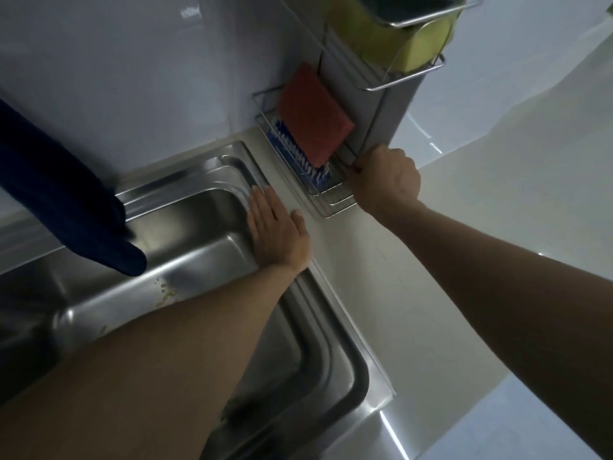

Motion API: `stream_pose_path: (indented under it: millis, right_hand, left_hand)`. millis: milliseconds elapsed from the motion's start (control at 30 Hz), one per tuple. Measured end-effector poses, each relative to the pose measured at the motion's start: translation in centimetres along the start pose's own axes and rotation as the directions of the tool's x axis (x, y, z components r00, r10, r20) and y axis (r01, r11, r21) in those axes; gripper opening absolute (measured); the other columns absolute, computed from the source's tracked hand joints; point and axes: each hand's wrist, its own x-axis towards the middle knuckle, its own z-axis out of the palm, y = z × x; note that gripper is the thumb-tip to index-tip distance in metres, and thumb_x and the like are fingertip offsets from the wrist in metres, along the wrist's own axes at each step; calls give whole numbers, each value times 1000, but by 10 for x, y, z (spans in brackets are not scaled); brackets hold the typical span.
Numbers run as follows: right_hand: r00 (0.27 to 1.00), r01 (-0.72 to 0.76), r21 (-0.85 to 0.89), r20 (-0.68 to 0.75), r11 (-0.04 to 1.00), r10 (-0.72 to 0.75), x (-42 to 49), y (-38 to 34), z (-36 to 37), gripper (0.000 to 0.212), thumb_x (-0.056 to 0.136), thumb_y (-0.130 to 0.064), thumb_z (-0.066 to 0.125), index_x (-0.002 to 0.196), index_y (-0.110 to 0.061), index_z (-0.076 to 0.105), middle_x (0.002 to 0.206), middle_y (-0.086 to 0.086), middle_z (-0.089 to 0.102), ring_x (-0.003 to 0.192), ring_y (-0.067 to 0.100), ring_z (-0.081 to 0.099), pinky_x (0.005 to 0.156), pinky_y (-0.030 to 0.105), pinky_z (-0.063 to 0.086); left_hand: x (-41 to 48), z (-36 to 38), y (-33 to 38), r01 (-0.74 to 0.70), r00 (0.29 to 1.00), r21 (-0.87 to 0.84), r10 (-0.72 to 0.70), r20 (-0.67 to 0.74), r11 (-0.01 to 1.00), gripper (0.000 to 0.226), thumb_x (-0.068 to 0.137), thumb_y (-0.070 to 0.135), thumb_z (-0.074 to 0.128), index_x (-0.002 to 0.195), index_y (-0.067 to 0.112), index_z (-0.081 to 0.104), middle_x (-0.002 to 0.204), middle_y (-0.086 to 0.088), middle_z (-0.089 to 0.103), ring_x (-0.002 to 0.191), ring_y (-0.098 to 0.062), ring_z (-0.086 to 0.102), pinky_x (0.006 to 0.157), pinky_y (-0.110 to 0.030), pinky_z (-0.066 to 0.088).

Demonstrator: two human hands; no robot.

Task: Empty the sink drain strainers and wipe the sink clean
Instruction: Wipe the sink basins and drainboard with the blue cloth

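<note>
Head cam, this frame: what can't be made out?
Strainers: not seen, head view; left forearm covers much of the sink floor.
Right hand: fingers curled under it at the rack; grip unclear.
Top basket: cut by upper edge.
Blue object: cut by left edge, identity unclear.

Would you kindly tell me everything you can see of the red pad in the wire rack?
The red pad is a flat, roughly rectangular orange-red sheet, seemingly a scouring sponge. It stands tilted in the wire rack, its lower edge on a blue-and-white brush, its right edge by the grey metal holder. The curled right hand is near its lower corner; contact cannot be told.
</note>
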Motion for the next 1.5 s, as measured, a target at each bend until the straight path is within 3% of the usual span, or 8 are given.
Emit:
stream_pose_path:
  millis: [100, 433, 700, 833, 1033, 1267, 1367, 1500]
  right_hand:
    - [998, 31, -39, 52, 999, -29, 5, 2, 11, 29, 87, -35, 65, 104, -11, 67, 94, 13, 61, 83, 36, 56, 66, 34, 37]
    - [991, 86, -84, 113, 993, -76, 13, 8, 20, 23, 87, -30, 62, 101, -12, 66, 64, 0, 33, 69, 31, 44, 61, 33, 35]
    - [978, 157, -95, 152, 983, -142, 2, 11, 8, 42, 92, -52, 53, 106, -15, 67, 80, 6, 47, 71, 31, 45, 63, 32, 39]
    - [969, 223, -125, 135, 967, -206, -13, 12, -8, 46, 96, -54, 46, 103, -14, 69, 79, 7, 52, 72, 30, 44, 65, 32, 39]
    - [923, 381, -145, 11, 913, -384, -46, 1, -29, 47, 95, -54, 41, 118, -19, 62, 114, 9, 65, 109, 33, 53, 90, 42, 41]
    - [847, 504, 160, 100, 849, -522, -83, -50, -40, 66, 93, -68, 33, 134, -20, 51, 135, 8, 58, 129, 30, 50, 109, 47, 37]
    - [802, 568, 240, 50, 787, -595, -103, -84, -45, 54, 94, -65, 36, 135, -30, 43, 135, 8, 58, 130, 31, 50, 110, 48, 35]
    - [774, 572, 266, 137, 776, -618, -118, -134, -56, 75, 93, -70, 30, 152, -24, 33, 158, 4, 36, 148, 27, 27, 121, 48, 22]
  left_hand:
    - [2, 0, -1, -1, 1000, 0, 1, 4, 1000, 67, 105, 33, 26, 158, 5, -4, 166, -14, -10, 154, -24, -10, 125, -39, -6]
    - [3, -6, -2, -26, 998, -2, 26, 53, 1000, 66, 106, 30, 25, 157, 2, -5, 165, -16, -11, 154, -23, -11, 124, -38, -7]
    - [11, -38, -22, -170, 908, 78, 125, 399, 982, 76, 104, 50, 18, 153, 7, -21, 160, -12, -32, 150, -23, -24, 125, -41, -4]
    - [10, -68, -32, -196, 849, 82, 127, 513, 977, 71, 105, 48, 23, 156, 16, -15, 164, -2, -21, 154, -27, 2, 125, -45, 13]
    - [-12, -129, -42, -231, 912, 83, 187, 365, 969, 63, 106, 37, 32, 159, 11, 10, 167, -8, 10, 153, -25, 12, 123, -38, 14]
    - [-44, -211, -64, -153, 964, 109, 124, 236, 982, 61, 105, 41, 31, 159, 18, 12, 167, -2, 12, 153, -22, 14, 123, -44, 20]
    - [-56, -245, -76, -152, 979, 106, 135, 156, 983, 59, 105, 39, 33, 157, 16, 18, 164, -3, 22, 150, -28, 23, 121, -44, 25]
    - [-60, -293, -96, -166, 984, 122, 156, 82, 979, 60, 106, 37, 32, 159, 14, 15, 166, -6, 15, 152, -26, 18, 124, -38, 15]
